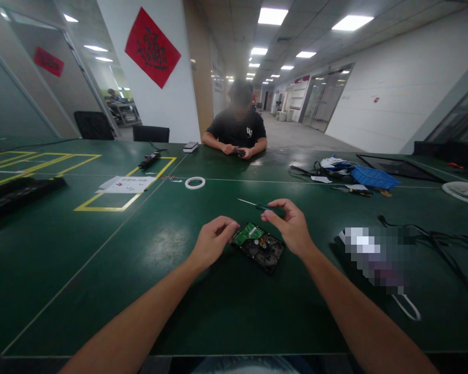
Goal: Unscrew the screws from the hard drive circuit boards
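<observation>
A hard drive [263, 251] lies on the green table with its green circuit board facing up. My right hand [290, 223] is closed around the dark handle of a screwdriver [264, 206]. The screwdriver's thin metal shaft points left, above and apart from the drive. At the drive's left corner is my left hand [214, 240], its thumb and fingers pressed together. Whatever may be between those fingertips is hidden, and I cannot tell whether they touch the drive.
A roll of white tape [195, 183] lies beyond my left hand. To the right are a blurred-out object [374, 259], black cables [432, 236] and a blue basket [374, 177]. Paper sheets [128, 184] lie at left. Across the table sits a person [237, 127] holding a small dark object.
</observation>
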The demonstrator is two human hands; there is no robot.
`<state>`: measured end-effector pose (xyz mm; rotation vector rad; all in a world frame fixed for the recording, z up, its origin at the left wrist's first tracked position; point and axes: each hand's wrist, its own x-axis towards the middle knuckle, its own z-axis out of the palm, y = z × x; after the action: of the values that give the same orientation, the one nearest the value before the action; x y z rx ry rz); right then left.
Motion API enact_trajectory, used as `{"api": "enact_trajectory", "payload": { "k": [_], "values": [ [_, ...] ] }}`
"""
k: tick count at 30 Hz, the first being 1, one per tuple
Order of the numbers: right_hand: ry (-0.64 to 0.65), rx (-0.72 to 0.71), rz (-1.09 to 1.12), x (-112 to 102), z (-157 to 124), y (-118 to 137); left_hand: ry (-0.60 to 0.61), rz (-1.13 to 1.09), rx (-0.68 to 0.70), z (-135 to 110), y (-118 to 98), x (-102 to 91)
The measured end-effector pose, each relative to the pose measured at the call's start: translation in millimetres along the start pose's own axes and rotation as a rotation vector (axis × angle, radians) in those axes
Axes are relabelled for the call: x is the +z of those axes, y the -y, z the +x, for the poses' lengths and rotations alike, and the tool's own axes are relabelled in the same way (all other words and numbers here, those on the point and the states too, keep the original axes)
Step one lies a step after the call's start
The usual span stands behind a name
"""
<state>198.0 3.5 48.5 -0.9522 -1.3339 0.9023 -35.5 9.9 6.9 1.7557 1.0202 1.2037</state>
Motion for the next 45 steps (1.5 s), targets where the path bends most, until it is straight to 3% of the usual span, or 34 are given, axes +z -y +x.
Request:
{"api": "enact_trajectory", "payload": {
  "k": [3, 6, 9, 11, 13, 16, 19, 24, 28, 32, 35, 40, 42, 45],
  "values": [
    [0.151, 0.028, -0.030, 27, -15, -4, 0.110, -0.248, -0.073, -6, -7, 10.6],
    [0.241, -0.059, -0.181, 39, -22, 1, 0.069, -0.421, -0.114, -7, -9, 16.2],
    [0.296, -0.113, -0.431, 25, -20, 8, -0.018, -0.519, -0.160, -1, -7, 10.9],
    [0.280, -0.057, -0.625, 9, -19, 7, -0.138, -0.589, -0.183, 7, -3, 2.9],
    [0.348, 0.068, -0.806, -3, -25, -1, -0.285, -0.669, -0.201, 14, 5, -5.2],
    [0.460, 0.192, -0.974, -5, -40, -18, -0.434, -0.659, -0.320, 20, 19, -11.9],
    [0.389, 0.183, -1.068, 3, -51, -30, -0.434, -0.607, -0.396, 18, 29, -11.2],
    [0.275, 0.139, -1.086, 5, -53, -31, -0.339, -0.540, -0.459, 9, 31, -0.4],
    [0.103, 0.098, -1.101, 4, -48, -26, -0.303, -0.449, -0.487, -3, 20, 16.8],
    [-0.017, 0.047, -1.079, 11, -42, -21, -0.090, -0.467, -0.484, -14, 6, 37.7],
    [-0.024, 0.053, -1.035, 21, -40, -19, -0.009, -0.509, -0.449, -18, 2, 48.0],
    [0.005, 0.098, -0.979, 31, -42, -16, -0.068, -0.566, -0.454, -16, 11, 48.0],
    [0.038, 0.134, -0.891, 26, -41, -16, -0.082, -0.576, -0.462, -15, 16, 44.6],
    [0.061, 0.283, -0.586, 7, -32, -20, -0.084, -0.576, -0.496, -15, 19, 39.4]
  ]
}}
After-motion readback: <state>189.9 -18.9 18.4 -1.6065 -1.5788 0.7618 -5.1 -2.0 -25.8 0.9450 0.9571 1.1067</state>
